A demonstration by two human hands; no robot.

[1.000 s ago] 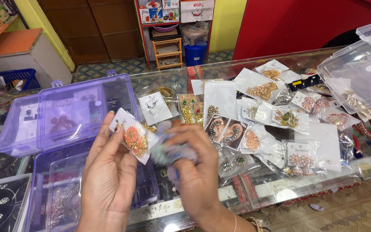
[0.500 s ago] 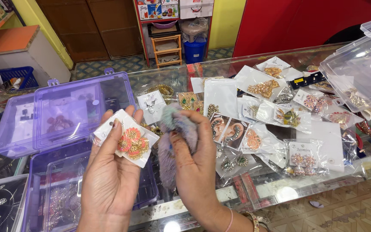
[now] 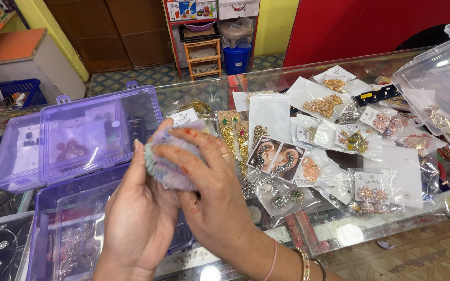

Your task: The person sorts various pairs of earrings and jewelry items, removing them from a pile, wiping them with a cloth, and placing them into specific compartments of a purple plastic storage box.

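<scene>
The person's left hand (image 3: pixel 139 218) is cupped palm-up, and the right hand (image 3: pixel 212 192) lies over it from the other side. Between them sits a fuzzy cloth (image 3: pixel 170 158) in soft purple, pink and grey. The fingers of both hands are curled and pressed onto the cloth, so the grip is closed around it. Whether a packet lies inside the cloth, against the left palm, cannot be told; the hands and the cloth cover that spot.

Just behind the grip, on the left-hand side, stands the raised lid of a purple plastic box (image 3: pixel 74 138), and the box's tray runs beneath the left wrist. To the right of the grip, earring packets (image 3: pixel 319 140) in clear sleeves lie spread over the glass counter (image 3: pixel 376 229), some overlapping. The nearest is a card with a pair of ear-shaped pieces (image 3: pixel 274 156), just beyond the right knuckles. A clear plastic bin (image 3: pixel 438 83) sits well away at the far right.

To do this rubbing step well, it seems wise to keep the cloth bunched flat under the right fingers. The left palm should stay steady as the base and the pressure light. The hands are best held over the open box, clear of the loose packets, so nothing is swept off the counter.
</scene>
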